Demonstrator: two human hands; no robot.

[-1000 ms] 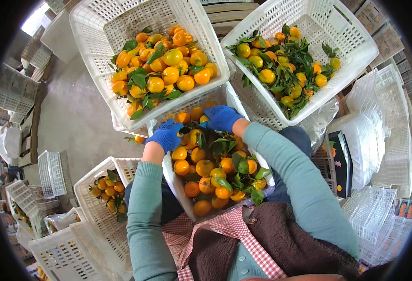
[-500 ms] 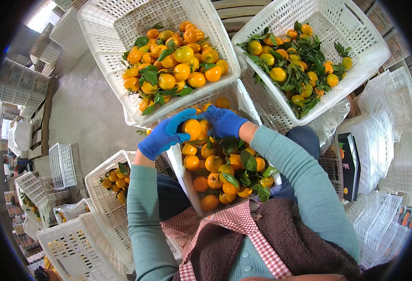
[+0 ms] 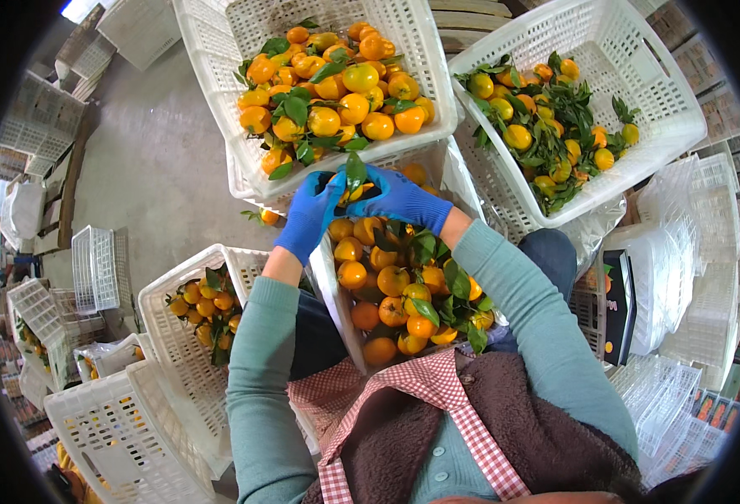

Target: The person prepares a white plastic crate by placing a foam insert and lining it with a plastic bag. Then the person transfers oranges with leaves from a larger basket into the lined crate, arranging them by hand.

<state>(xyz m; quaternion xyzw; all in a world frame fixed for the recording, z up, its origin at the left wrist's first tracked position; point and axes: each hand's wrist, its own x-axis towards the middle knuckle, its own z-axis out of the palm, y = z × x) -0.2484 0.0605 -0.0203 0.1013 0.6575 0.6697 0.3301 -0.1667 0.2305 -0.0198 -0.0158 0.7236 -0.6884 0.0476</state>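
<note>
Blue gloves cover both hands, which meet over the far part of a white crate (image 3: 329, 290) of mandarins in front of my lap. Between them is a mandarin (image 3: 357, 193), mostly hidden by the fingers, with a green leaf (image 3: 355, 170) standing up from it. My left hand (image 3: 312, 212) is closed on its left side. From the right, my right hand (image 3: 409, 202) closes on it too. Below lie many loose orange mandarins (image 3: 393, 281), some with leaves, the nearest of them just under the gloves.
A large white crate (image 3: 210, 101) of mandarins stands beyond my hands. Another crate (image 3: 651, 143) with leafy, greener fruit sits at far right. By my left arm is a third fruit crate (image 3: 181, 357). Clear plastic boxes (image 3: 676, 269) are stacked at right.
The hands have turned inward and closed together around a leafy mandarin; before, an orange fruit showed openly by the left fingers. The whole view has shifted slightly.
</note>
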